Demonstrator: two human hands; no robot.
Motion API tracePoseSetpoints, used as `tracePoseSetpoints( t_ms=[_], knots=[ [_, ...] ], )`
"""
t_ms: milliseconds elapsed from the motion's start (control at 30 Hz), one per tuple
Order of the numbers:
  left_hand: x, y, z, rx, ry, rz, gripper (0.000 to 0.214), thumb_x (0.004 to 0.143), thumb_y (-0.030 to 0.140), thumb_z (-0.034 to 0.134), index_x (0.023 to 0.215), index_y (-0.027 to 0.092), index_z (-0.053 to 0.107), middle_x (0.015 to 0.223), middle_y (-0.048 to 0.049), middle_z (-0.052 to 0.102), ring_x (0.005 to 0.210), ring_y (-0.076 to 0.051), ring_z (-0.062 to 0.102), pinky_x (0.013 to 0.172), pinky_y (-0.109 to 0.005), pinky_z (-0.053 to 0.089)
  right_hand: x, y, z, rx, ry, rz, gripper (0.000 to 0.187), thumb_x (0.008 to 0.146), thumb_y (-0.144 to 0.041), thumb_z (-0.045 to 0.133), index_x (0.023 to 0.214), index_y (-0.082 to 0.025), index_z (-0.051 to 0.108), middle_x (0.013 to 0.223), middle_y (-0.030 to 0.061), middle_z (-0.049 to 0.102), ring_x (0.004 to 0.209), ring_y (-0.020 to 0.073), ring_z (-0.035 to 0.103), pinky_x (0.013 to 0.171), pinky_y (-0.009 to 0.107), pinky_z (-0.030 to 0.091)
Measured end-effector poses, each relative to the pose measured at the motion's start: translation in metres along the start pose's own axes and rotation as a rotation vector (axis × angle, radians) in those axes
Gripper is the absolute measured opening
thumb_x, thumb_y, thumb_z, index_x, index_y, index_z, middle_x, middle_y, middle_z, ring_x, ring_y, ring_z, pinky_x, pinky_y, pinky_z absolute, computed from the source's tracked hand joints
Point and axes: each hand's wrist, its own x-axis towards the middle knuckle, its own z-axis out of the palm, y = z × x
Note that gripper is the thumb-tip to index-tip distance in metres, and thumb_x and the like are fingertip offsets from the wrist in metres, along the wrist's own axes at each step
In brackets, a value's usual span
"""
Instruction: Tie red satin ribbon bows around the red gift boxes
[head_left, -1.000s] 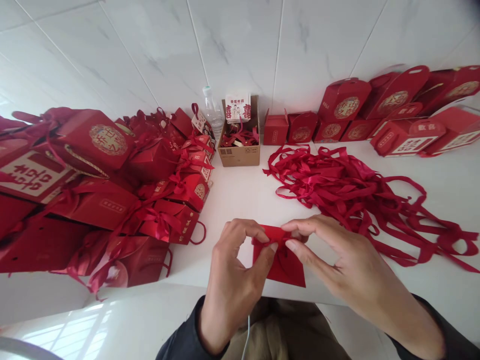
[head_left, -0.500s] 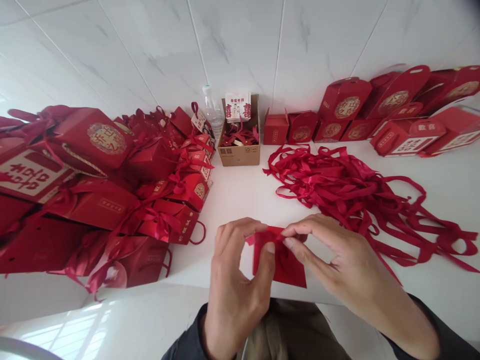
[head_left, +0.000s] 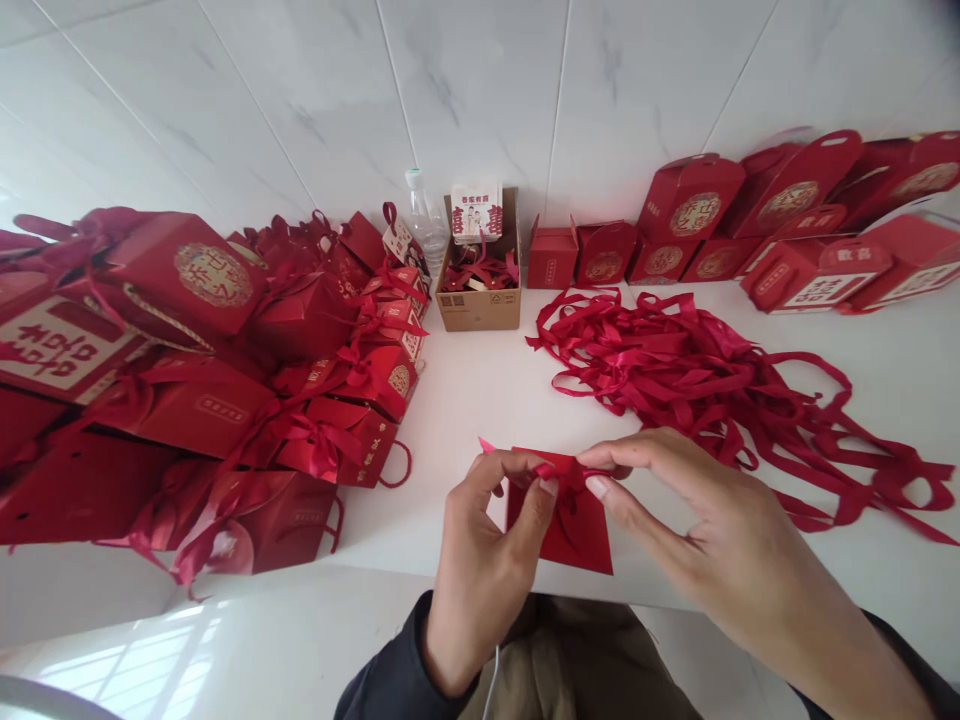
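Both the left hand (head_left: 491,560) and the right hand (head_left: 705,550) are above one red box (head_left: 589,545), which rests on the white counter (head_left: 465,390) close to its front edge, just before the person, perhaps because there the two hands can reach it equally. The left grip is narrow: the thumb and the forefinger are pressed together on a red ribbon (head_left: 571,488) over the box. The right grip is also narrow, with thumb and fingertip pinching the same ribbon a little to the right, so it seems that the ribbon is controlled from two sides and its crossing remains between the hands. How exactly it is looped I cannot tell, because fingers cover one part and red lies upon red. The heap of loose ribbons (head_left: 667,360) lies beyond the right hand, probably for easy taking. At the left are stacked boxes with bows (head_left: 322,440), piled apart, maybe in order that the middle has working room. Against the wall (head_left: 480,90) stand a cardboard box (head_left: 480,312), a clear bottle (head_left: 426,225) and more red boxes (head_left: 694,205), which seem placed there to be out of the way.
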Motion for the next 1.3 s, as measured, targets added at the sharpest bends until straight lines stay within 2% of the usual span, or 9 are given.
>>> tracePoseSetpoints(
  t_ms=[100, 200, 333, 533, 767, 900, 1033, 1167, 1300],
  knots=[
    [0.001, 0.001, -0.001, -0.09, -0.036, -0.071, 0.018, 0.093, 0.035, 0.068, 0.086, 0.019, 0.069, 0.079, -0.0007, 0.07, 0.074, -0.014, 0.058, 0.073, -0.027, 0.048, -0.004, 0.0, -0.003, -0.002, -0.011, -0.057, 0.013, 0.106, -0.021, 0.053, 0.112, -0.031, 0.06, 0.104, -0.0022, 0.069, 0.098, 0.0177, 0.067, 0.089, 0.035, 0.052],
    [0.003, 0.004, 0.0, -0.12, -0.099, -0.075, 0.019, 0.097, 0.035, 0.063, 0.088, 0.019, 0.066, 0.081, -0.0017, 0.073, 0.075, -0.014, 0.063, 0.074, -0.027, 0.049, -0.006, -0.002, -0.006, 0.037, -0.095, -0.121, 0.017, 0.107, -0.017, 0.052, 0.11, -0.031, 0.06, 0.103, -0.0023, 0.067, 0.101, 0.0163, 0.065, 0.088, 0.032, 0.052],
    [0.005, 0.008, 0.002, -0.043, -0.101, -0.05, 0.019, 0.098, 0.032, 0.058, 0.087, 0.018, 0.063, 0.075, -0.0003, 0.07, 0.069, -0.013, 0.06, 0.066, -0.024, 0.047, -0.003, -0.005, -0.009, 0.082, -0.185, -0.183, 0.022, 0.106, -0.013, 0.051, 0.111, -0.03, 0.064, 0.103, 0.0009, 0.066, 0.101, 0.0174, 0.064, 0.083, 0.031, 0.054],
    [0.006, 0.009, 0.001, -0.016, -0.228, -0.06, 0.016, 0.096, 0.026, 0.058, 0.089, 0.018, 0.069, 0.078, -0.0021, 0.071, 0.07, -0.014, 0.061, 0.064, -0.024, 0.047, 0.006, -0.006, -0.004, 0.099, -0.136, -0.166, 0.022, 0.103, -0.011, 0.054, 0.115, -0.027, 0.063, 0.102, 0.0002, 0.073, 0.096, 0.0181, 0.07, 0.084, 0.032, 0.058],
    [0.006, 0.011, -0.008, 0.122, -0.416, 0.047, 0.012, 0.091, 0.019, 0.059, 0.081, 0.018, 0.065, 0.074, 0.0003, 0.058, 0.069, -0.014, 0.047, 0.065, -0.028, 0.04, 0.019, -0.002, 0.001, 0.176, -0.075, -0.152, 0.018, 0.099, -0.011, 0.06, 0.101, -0.026, 0.069, 0.094, -0.0012, 0.075, 0.092, 0.0168, 0.072, 0.082, 0.029, 0.06],
    [0.009, 0.008, -0.007, 0.06, -0.374, -0.03, 0.029, 0.099, 0.034, 0.056, 0.076, 0.018, 0.061, 0.07, 0.0006, 0.057, 0.066, -0.013, 0.046, 0.063, -0.027, 0.038, 0.02, 0.0, 0.002, 0.166, -0.092, -0.086, 0.014, 0.102, -0.019, 0.06, 0.109, -0.026, 0.07, 0.107, 0.0015, 0.075, 0.103, 0.0177, 0.072, 0.086, 0.028, 0.06],
    [0.013, 0.006, -0.009, 0.024, -0.369, -0.086, 0.041, 0.102, 0.043, 0.052, 0.072, 0.018, 0.063, 0.07, -0.0016, 0.061, 0.065, -0.013, 0.049, 0.062, -0.027, 0.041, 0.015, 0.006, 0.002, 0.099, -0.111, 0.061, 0.012, 0.101, -0.028, 0.061, 0.11, -0.026, 0.069, 0.106, 0.0031, 0.076, 0.097, 0.0207, 0.074, 0.081, 0.031, 0.061],
    [0.017, 0.01, -0.012, 0.042, -0.399, -0.093, 0.044, 0.102, 0.044, 0.051, 0.07, 0.018, 0.066, 0.068, -0.0033, 0.063, 0.062, -0.014, 0.049, 0.059, -0.027, 0.04, 0.013, 0.009, 0.004, 0.113, -0.116, 0.05, 0.011, 0.102, -0.024, 0.058, 0.101, -0.027, 0.069, 0.099, 0.0014, 0.074, 0.09, 0.0189, 0.073, 0.078, 0.029, 0.06],
    [0.019, 0.014, -0.013, 0.098, -0.362, -0.075, 0.041, 0.101, 0.04, 0.051, 0.07, 0.019, 0.068, 0.073, -0.0049, 0.072, 0.069, -0.017, 0.06, 0.068, -0.03, 0.047, 0.014, 0.006, 0.005, 0.085, -0.075, 0.008, 0.011, 0.104, -0.021, 0.055, 0.099, -0.025, 0.064, 0.097, 0.0011, 0.071, 0.091, 0.0177, 0.07, 0.08, 0.028, 0.057]
  ],
)
